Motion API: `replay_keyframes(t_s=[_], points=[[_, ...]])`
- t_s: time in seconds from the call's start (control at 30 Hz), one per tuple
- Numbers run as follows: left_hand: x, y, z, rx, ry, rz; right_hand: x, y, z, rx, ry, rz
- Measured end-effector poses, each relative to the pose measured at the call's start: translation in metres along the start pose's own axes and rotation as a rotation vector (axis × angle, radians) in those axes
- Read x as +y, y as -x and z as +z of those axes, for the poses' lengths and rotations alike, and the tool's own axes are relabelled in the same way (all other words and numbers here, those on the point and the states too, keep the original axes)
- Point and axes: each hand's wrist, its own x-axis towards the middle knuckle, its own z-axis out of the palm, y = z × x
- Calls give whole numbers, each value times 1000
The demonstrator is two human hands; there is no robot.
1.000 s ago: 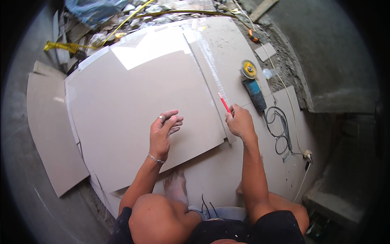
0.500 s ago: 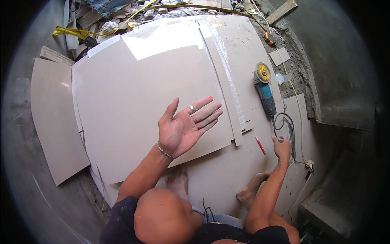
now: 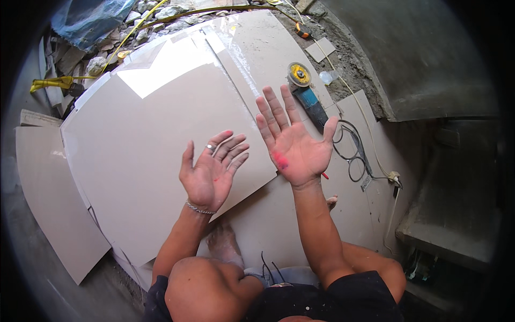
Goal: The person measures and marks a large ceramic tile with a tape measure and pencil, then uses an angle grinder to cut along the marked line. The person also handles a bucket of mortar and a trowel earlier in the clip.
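Observation:
My left hand [image 3: 206, 180] hangs palm-up over a large beige tile [image 3: 129, 161], its fingers spread and empty, a ring and chain bracelet on it. My right hand [image 3: 298, 150] is raised palm-up with fingers spread and empty, a bright pink-red smudge near the palm's edge. A red pen [image 3: 325, 175] lies mostly hidden behind my right wrist. Just beyond that hand lies a blue angle grinder [image 3: 309, 103] with a yellow disc and a coiled black cord, partly covered by my fingers. A narrow strip runs along the big tile's right side.
Another beige panel [image 3: 56, 198] lies at the left. Rubble [image 3: 161, 13], a blue plastic sheet [image 3: 86, 19] and yellow straps line the far edge. An orange tape measure [image 3: 302, 29], small tile [image 3: 321, 49] and power cable sit at the right, beside a grey concrete step [image 3: 440, 236].
My right hand held the red pen a second ago, let it go onto the floor, and has now turned palm-up and risen. My left hand has opened wide and turned palm-up.

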Motion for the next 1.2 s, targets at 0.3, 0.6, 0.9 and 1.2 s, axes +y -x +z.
replay_keyframes(t_s=[0.3, 0.6, 0.9, 1.2], points=[[16, 0, 18, -94, 77, 45, 129, 25, -8, -406, 2064, -153], [12, 34, 10, -268, -2, -256, 72, -16, -16, -81, 2409, -454], [22, 26, -11, -96, -298, 10, -129, -45, -92, 808, 2545, -240], [55, 29, -43, 350, -1099, 365, -204, -32, -184, 818, 2841, 249]])
